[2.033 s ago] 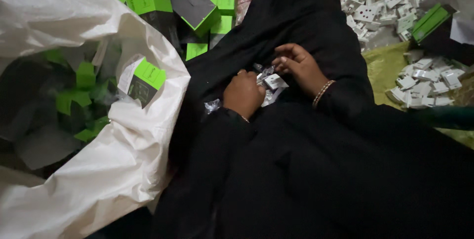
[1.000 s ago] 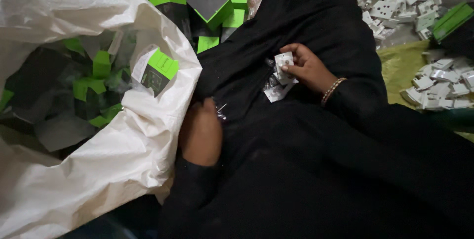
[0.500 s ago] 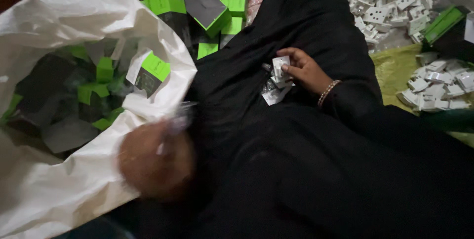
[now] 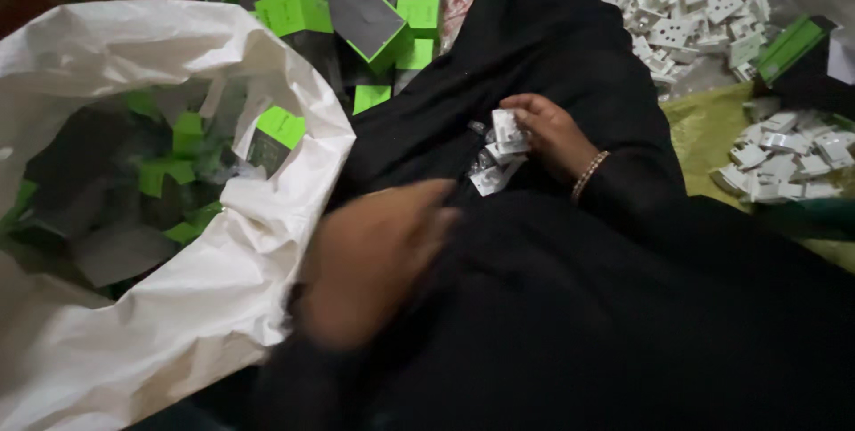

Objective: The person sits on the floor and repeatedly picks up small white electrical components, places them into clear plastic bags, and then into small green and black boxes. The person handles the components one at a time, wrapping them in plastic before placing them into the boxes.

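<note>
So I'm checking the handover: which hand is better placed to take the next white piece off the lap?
Probably the right hand: it rests on the white pieces. The left hand is blurred, nearer the white bag.

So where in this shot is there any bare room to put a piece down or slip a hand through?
The dark cloth over the lap, below the right hand and right of the blurred left hand, lies bare. A strip of yellow-green cloth beside the white parts pile is free too. The white sack is packed with green and grey boxes, and more crowd the top.
</note>
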